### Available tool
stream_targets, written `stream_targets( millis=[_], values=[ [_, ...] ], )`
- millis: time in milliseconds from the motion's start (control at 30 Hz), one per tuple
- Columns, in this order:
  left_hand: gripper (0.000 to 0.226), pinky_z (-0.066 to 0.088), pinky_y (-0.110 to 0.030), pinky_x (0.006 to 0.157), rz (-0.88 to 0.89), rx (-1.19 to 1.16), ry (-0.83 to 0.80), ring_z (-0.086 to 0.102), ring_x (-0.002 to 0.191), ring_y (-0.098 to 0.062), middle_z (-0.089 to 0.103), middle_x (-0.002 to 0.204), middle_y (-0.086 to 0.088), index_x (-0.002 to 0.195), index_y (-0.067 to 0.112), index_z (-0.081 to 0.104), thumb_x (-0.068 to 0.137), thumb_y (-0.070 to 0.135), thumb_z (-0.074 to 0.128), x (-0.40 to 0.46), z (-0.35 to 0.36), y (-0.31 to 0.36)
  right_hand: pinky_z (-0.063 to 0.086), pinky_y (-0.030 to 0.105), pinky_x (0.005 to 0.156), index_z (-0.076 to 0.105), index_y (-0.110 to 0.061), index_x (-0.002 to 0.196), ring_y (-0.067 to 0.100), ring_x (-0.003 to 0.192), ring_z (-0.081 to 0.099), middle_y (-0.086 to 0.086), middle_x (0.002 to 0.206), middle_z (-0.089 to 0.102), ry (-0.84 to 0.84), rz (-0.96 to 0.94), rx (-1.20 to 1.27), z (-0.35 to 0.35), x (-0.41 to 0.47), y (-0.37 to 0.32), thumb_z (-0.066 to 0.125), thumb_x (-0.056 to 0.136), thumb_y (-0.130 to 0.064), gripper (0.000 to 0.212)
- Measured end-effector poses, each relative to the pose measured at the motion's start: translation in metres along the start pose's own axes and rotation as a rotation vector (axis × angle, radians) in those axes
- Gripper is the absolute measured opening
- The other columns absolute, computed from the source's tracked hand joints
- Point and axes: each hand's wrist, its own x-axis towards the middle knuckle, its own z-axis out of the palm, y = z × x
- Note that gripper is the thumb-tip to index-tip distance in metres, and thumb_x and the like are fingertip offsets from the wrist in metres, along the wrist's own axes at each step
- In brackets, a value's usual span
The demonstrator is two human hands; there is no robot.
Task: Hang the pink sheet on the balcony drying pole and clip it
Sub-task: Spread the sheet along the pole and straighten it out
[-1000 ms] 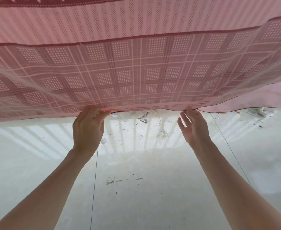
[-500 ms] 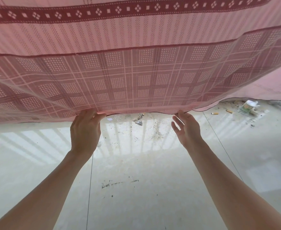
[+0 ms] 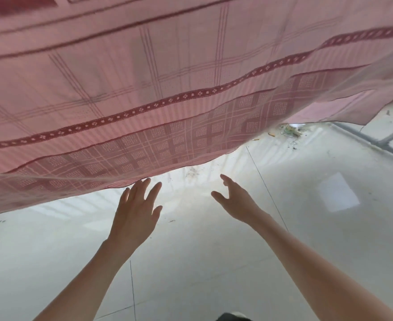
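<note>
Left hand (image 3: 136,213) spread, fingertips at the pink sheet (image 3: 167,89) hem; right hand (image 3: 235,200) open, apart below it.

1. No words, labels, brand names, numbers or signs can be read anywhere in the frame.
2. The pink sheet (image 3: 167,89) carries only woven patterns, no lettering.

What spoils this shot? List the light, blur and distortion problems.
Head view: strong backlight shines through the pink sheet, so its weave glows; the top left corner of the sheet is smeared by motion blur. Head view: pale window light glares off the floor, and the left hand and right hand look dim against it. Head view: wide-angle bending curves the sheet's hem.
</note>
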Motion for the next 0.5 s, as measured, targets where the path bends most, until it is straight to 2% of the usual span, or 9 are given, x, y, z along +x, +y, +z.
stream_targets(
  millis=[100,300,500],
  values=[
    [0.055,0.044,-0.052,0.094,0.003,-0.037,-0.032,0.054,0.116,-0.037,0.056,0.125,-0.019,0.123,0.009,0.056,0.073,0.022,0.074,-0.007,-0.082,0.038,0.028,0.039,0.109,0.016,-0.020,0.147,0.025,0.138,0.028,0.005,0.152,0.028,0.051,-0.046,-0.171,-0.064,-0.068,-0.021,0.045,0.093,-0.041,0.065],
    [0.050,0.032,-0.048,0.105,-0.039,-0.280,-0.172,0.038,0.130,-0.038,0.042,0.140,-0.017,0.134,0.011,0.045,0.087,0.022,0.059,-0.031,-0.273,0.123,0.023,0.033,0.110,0.017,-0.022,0.147,0.022,0.140,0.025,0.005,0.154,0.024,0.147,0.006,-0.087,-0.207,-0.221,-0.085,0.046,0.093,-0.039,0.063],
    [0.048,0.032,-0.046,0.104,0.099,-0.293,-0.102,0.039,0.128,-0.034,0.044,0.138,-0.015,0.132,0.010,0.046,0.086,0.016,0.058,0.017,-0.445,0.181,0.021,0.032,0.112,0.019,-0.022,0.146,0.021,0.140,0.024,0.004,0.154,0.024,0.266,0.006,-0.125,-0.356,-0.330,-0.118,0.044,0.094,-0.040,0.061]
  ],
)
